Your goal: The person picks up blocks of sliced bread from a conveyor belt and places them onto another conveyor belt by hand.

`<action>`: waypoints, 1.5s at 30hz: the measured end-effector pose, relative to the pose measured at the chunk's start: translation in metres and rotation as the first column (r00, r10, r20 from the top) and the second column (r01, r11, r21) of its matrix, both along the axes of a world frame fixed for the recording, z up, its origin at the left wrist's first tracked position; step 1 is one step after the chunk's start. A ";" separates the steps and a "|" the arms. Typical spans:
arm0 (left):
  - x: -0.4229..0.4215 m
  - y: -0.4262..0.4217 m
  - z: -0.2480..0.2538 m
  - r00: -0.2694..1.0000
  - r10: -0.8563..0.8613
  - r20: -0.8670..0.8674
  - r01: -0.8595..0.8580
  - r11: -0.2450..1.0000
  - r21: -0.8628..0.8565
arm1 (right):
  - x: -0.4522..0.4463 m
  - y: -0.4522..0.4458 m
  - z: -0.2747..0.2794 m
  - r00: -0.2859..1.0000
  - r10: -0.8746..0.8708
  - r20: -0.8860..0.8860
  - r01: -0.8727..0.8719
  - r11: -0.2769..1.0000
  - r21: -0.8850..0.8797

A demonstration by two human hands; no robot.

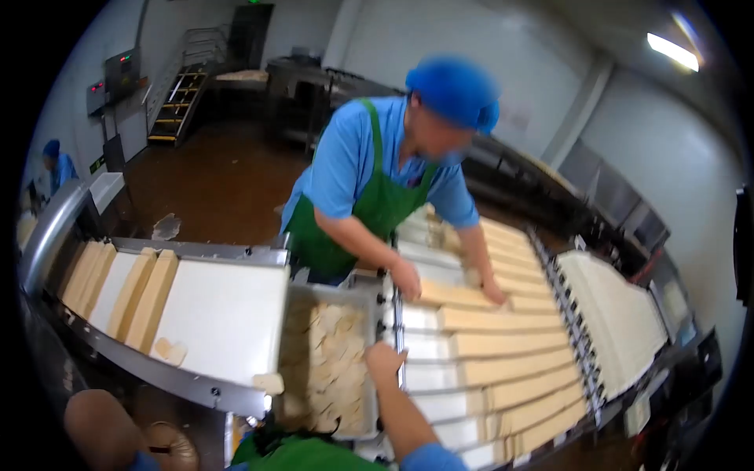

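My right hand (384,363) rests at the rail between a grey crate (371,428) and the slatted conveyor (424,345), fingers apart and holding nothing visible. Pale flat dough pieces (336,365) fill much of the crate. Long dough strips (510,344) lie side by side on the conveyor, right of my hand. My bent left arm shows at the lower left; its hand cannot be made out clearly. Left of the crate, a white belt (224,314) carries several upright strips (153,300) and small scraps (170,351).
Across the conveyor a co-worker (369,165) in a green apron leans in, both hands on a strip. A wide dough sheet (609,318) lies at right. A metal frame (157,381) borders the left belt. Steps (177,102) and another person (60,166) are farther back.
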State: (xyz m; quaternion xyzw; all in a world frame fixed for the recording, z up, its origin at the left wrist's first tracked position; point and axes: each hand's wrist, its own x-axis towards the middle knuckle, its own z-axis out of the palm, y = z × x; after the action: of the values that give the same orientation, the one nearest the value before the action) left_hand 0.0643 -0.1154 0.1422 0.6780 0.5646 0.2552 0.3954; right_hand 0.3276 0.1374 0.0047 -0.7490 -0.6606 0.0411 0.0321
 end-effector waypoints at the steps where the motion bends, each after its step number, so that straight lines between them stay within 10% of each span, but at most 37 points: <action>1: -0.002 -0.008 -0.002 1.000 -0.006 -0.012 0.006 0.999 -0.032 | 0.000 -0.011 -0.010 1.000 0.012 0.026 -0.014 0.998 0.061; 17: -0.005 -0.032 -0.012 0.993 -0.048 -0.107 0.030 0.986 -0.165 | 0.003 -0.002 -0.017 1.000 -0.009 0.003 0.009 1.000 -0.001; 21: 0.023 -0.018 -0.031 0.995 0.017 -0.094 -0.031 0.987 -0.157 | 0.045 0.085 -0.041 0.974 0.173 0.148 -0.228 0.766 0.601; 24: 0.006 -0.052 -0.028 0.995 0.037 -0.095 -0.053 0.983 -0.177 | 0.007 0.009 0.003 1.000 -0.004 0.006 0.004 1.000 -0.030; 33: -0.010 -0.085 -0.045 0.994 0.071 -0.081 -0.087 0.974 -0.211 | -0.013 -0.001 0.009 0.993 0.084 0.083 -0.101 0.969 0.227; 45: -0.051 -0.147 -0.104 0.945 0.179 -0.273 -0.301 0.800 -0.518 | -0.007 -0.003 0.006 0.999 0.036 0.010 -0.037 0.996 0.085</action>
State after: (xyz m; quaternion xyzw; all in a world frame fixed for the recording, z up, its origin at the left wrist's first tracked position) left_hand 0.0134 -0.2625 0.0384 0.4799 0.7343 0.0562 0.4768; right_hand 0.3206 0.1340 0.0109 -0.7350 -0.6753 0.0103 0.0607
